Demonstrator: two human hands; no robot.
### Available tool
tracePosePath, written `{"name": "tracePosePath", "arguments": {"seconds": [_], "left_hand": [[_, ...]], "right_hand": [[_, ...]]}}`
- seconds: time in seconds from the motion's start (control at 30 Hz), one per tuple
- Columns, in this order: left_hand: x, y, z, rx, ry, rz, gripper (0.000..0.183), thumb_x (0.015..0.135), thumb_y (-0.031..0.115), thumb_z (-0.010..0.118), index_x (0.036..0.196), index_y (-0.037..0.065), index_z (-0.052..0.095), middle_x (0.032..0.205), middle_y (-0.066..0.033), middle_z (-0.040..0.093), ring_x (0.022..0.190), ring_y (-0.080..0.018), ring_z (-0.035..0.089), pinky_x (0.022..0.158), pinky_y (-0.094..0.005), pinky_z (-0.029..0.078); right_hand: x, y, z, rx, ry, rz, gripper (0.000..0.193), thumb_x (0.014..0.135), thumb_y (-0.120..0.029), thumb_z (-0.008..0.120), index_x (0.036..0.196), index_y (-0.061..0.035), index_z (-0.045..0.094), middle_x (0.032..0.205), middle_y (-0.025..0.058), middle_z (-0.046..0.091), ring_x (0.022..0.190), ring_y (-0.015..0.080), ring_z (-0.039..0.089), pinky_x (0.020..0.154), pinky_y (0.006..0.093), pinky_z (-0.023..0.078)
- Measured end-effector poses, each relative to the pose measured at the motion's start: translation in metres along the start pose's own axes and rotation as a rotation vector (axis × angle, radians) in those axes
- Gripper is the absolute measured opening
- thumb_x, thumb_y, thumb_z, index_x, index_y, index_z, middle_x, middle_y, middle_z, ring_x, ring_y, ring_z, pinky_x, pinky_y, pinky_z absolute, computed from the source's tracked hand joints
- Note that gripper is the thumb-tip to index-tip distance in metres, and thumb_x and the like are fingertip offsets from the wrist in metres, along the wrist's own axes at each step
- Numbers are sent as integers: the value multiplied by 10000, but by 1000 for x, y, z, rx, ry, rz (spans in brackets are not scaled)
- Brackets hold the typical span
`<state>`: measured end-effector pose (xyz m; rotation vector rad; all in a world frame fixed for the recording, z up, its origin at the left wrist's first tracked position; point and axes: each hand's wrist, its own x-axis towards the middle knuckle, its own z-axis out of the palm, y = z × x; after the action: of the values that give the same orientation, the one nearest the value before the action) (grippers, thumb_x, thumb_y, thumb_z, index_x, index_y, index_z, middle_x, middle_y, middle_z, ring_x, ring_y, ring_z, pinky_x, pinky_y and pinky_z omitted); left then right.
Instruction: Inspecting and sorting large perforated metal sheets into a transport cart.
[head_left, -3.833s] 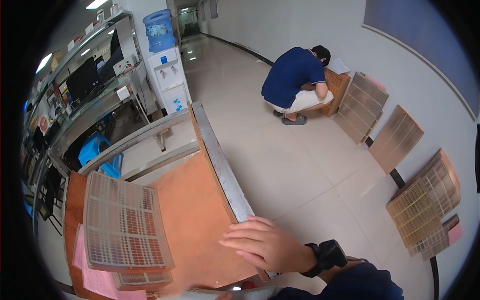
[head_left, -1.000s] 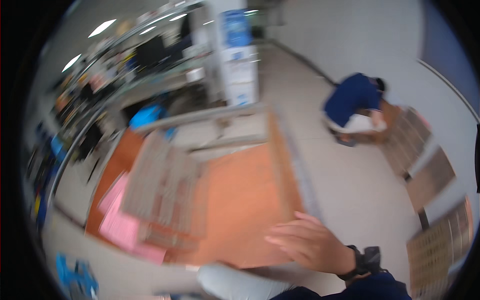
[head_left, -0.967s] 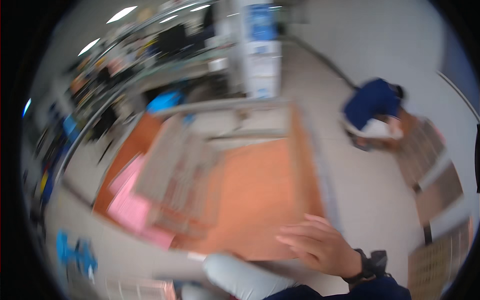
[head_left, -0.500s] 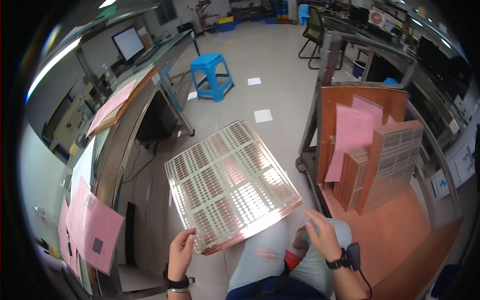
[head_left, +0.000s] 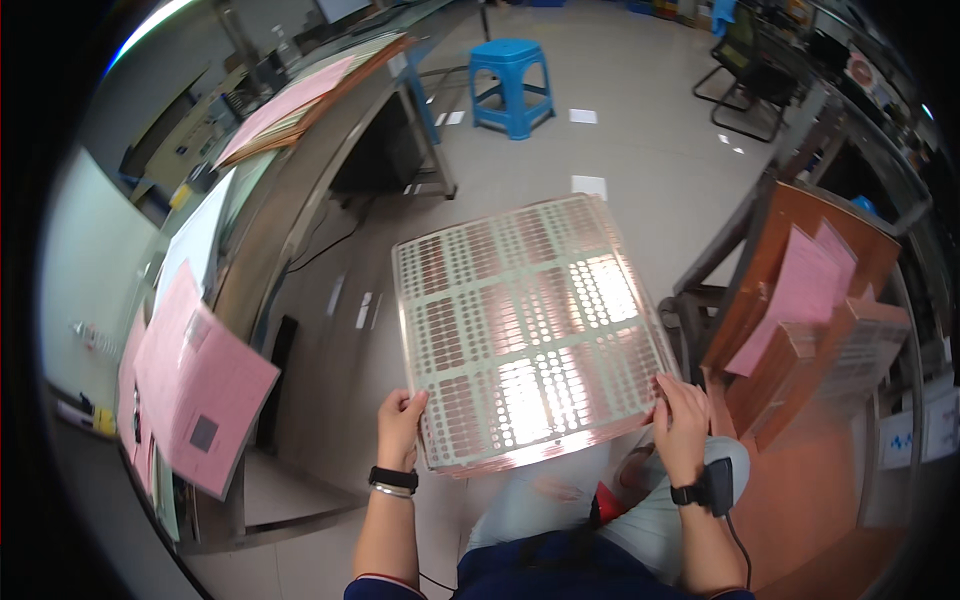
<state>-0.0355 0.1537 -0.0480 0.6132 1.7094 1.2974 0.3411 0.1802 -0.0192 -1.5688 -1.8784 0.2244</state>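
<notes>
A stack of copper-coloured circuit board panels [head_left: 520, 345], patterned with rows of dots in a pale green grid, lies tilted above my knees. Bright light reflects off its top face. My left hand [head_left: 400, 425] grips its left edge close to the near corner, thumb at the rim. On the opposite side, my right hand [head_left: 682, 425] has its fingers and thumb closed at the right edge by the near right corner. The undersides of the stack and some fingertips are hidden.
At right stands a metal-framed cart with an orange-brown board [head_left: 860, 235], pink sheets [head_left: 790, 295] and upright panel stacks [head_left: 850, 345]. A workbench [head_left: 345, 150] runs along the left, with a pink paper [head_left: 215, 390] jutting out. A blue stool [head_left: 512, 85] stands ahead.
My right hand, open and apart from the stack before, has come onto its right edge. The stack has turned slightly and sits more squarely before me. My view has swung left and down.
</notes>
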Motion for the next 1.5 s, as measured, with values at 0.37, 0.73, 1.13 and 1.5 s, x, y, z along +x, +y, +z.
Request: {"name": "tracePosePath", "arguments": {"seconds": [0.37,0.73,1.13,1.5], "left_hand": [[-23,9,-7,40,214,142,269,937,180,485,732,11,527,629,30,454,572,-50,387,512,-241,334],[-81,14,5,-185,258,273,277,949,232,471,755,45,537,557,54,424,451,-31,389,400,-206,315],[-94,74,-2,-216,-487,240,353,957,279,472,1179,13,540,1034,-35,586,897,-77,537,792,-212,450],[-121,56,74,-1000,-735,143,493,920,339,522,1301,61,379,1300,-67,466,1170,-143,460,971,-337,407]], "right_hand": [[-45,-16,-15,82,-133,17,325,785,-6,552,1106,-24,599,1121,167,598,978,309,548,894,393,400],[-48,39,-25,1122,-108,701,343,950,-209,492,1207,15,527,1045,60,594,878,113,564,751,226,451],[-42,36,-80,1381,-77,634,471,941,-255,483,1292,47,402,1273,157,491,1132,268,490,962,396,389],[-24,-27,-32,1658,-298,276,559,905,-255,553,1355,6,347,1408,130,362,1269,268,360,1076,417,267]]}}
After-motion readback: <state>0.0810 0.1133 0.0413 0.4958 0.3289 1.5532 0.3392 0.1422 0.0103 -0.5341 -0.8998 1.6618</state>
